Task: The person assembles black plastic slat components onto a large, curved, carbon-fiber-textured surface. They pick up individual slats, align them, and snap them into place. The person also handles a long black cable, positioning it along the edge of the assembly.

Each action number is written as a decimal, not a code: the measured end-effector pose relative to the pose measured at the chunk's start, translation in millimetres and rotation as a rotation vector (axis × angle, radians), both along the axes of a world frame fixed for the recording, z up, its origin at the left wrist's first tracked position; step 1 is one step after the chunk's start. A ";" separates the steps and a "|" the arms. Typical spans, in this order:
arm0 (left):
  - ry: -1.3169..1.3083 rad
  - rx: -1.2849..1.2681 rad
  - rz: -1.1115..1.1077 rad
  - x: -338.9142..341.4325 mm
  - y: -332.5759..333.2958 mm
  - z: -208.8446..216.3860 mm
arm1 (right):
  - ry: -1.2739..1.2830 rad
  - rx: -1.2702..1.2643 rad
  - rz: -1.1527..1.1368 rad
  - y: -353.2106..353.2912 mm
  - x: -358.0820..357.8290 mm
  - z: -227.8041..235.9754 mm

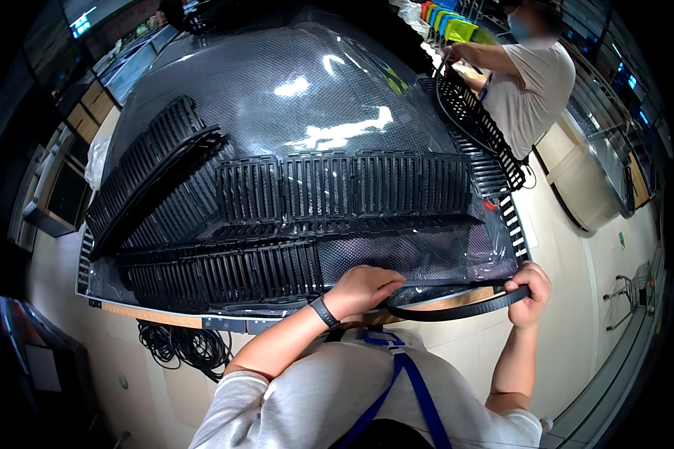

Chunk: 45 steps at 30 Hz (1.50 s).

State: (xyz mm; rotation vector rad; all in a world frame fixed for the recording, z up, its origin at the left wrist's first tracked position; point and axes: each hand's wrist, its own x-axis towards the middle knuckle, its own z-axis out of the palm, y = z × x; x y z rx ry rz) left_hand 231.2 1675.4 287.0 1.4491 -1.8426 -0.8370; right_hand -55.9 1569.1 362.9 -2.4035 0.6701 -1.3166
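My right hand [530, 293] grips the right end of a long, flexible black strip [457, 313] just off the table's front right corner. The strip sags in a curve along the front edge to my left hand [363, 290], whose fingers are closed around its other end; part of that grip is hidden. Right behind my left hand lies a slatted black plastic panel [232, 275], its slats running front to back. A second slatted panel [344, 185] stands raised behind it, and more panels [157, 168] lean in a heap at the left.
Clear plastic sheeting [225, 97] covers the table over a dark textured surface. At the far right a masked co-worker [535, 82] handles a black perforated panel [472, 112]. Coiled black cable [183, 348] lies on the floor below the table's front left. A trolley [635, 288] stands at the right.
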 end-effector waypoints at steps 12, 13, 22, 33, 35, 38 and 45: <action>0.422 0.278 -0.216 10.8 36.2 11.2 | -0.047 0.064 0.161 10.9 64.7 11.1; 0.444 0.114 -0.145 28.5 48.9 17.7 | 0.019 0.064 0.194 8.0 68.4 15.3; -0.491 -0.209 0.299 176.4 134.0 110.8 | 0.651 0.650 0.418 -7.6 72.0 10.7; -0.535 -0.201 0.540 258.1 135.9 56.2 | 0.356 0.171 -0.195 -54.7 41.7 -68.0; -0.548 -0.183 0.516 259.6 133.7 49.5 | 0.273 0.418 -0.303 -44.0 49.8 -87.9; -0.518 -0.132 0.521 259.2 129.8 43.0 | 0.245 1.032 -0.278 -11.5 72.2 -124.0; -0.471 -0.170 0.514 252.5 126.0 38.9 | -0.188 1.239 -0.467 -15.0 139.8 -177.8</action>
